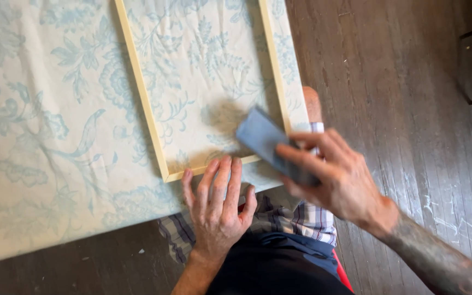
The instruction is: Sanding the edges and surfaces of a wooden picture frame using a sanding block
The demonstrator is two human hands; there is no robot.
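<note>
wooden frame (pixel 147 104), thin and pale, lies on a floral cloth (pixel 39 136) in the upper middle of the picture. left hand (pixel 217 205) rests flat with fingers spread, fingertips touching the frame's lower edge. right hand (pixel 337 175) grips a grey-blue block (pixel 266 139), tilted, at the frame's lower right corner. dark wooden floor (pixel 400 82) fills the right side.
</note>
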